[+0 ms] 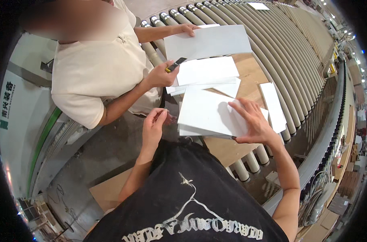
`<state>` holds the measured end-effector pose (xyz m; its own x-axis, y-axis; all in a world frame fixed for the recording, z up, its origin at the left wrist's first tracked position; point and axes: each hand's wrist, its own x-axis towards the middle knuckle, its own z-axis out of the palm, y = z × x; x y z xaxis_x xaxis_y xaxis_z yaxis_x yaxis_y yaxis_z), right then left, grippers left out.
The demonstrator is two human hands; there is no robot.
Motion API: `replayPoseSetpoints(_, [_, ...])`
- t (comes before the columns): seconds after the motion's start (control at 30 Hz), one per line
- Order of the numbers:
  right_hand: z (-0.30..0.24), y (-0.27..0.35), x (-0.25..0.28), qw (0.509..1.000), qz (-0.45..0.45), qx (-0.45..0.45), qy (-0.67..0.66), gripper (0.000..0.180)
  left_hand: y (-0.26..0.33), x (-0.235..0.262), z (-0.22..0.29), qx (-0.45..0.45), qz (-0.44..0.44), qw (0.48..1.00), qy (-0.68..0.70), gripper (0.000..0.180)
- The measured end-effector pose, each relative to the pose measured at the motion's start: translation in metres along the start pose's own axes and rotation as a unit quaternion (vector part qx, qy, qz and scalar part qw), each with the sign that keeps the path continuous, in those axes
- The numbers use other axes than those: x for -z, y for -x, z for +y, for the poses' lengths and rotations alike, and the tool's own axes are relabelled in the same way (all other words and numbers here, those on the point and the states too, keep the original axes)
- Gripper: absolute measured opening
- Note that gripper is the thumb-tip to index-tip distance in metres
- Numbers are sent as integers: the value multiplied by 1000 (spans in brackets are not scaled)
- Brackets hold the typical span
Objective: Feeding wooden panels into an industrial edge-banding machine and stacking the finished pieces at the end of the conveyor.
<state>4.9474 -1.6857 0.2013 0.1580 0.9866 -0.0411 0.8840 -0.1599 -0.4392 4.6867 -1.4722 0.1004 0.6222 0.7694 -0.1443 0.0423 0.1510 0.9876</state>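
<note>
My right hand (254, 123) grips the near right corner of a white rectangular panel (207, 111), thumb at its near edge and fingers spread over its top. That panel rests slightly tilted on other white panels. My left hand (154, 123) is raised left of the stack, with thumb and fingers pinched together; anything between them is too small to make out. Across from me, a co-worker holds a black and yellow utility knife (176, 65) in one hand and a pale grey-white panel (209, 41) in the other.
More white panels (209, 70) lie on a wooden board (252, 66) over a roller conveyor (280, 52). A narrow white panel (273, 107) lies at the right. A pale machine with a green stripe (44, 141) stands at the left. A metal rail (312, 157) curves along the right.
</note>
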Motion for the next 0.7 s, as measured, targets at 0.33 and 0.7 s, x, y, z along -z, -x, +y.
replayPoseSetpoints(0.33, [4,-17,-22,993,-78,76,33,107,12,-1,4,10,-12,999,-48,22])
replayPoseSetpoints(0.7, [27,-33,-10,995,-68,68,21,82,8,-6,3,0,-23,992,-126,21])
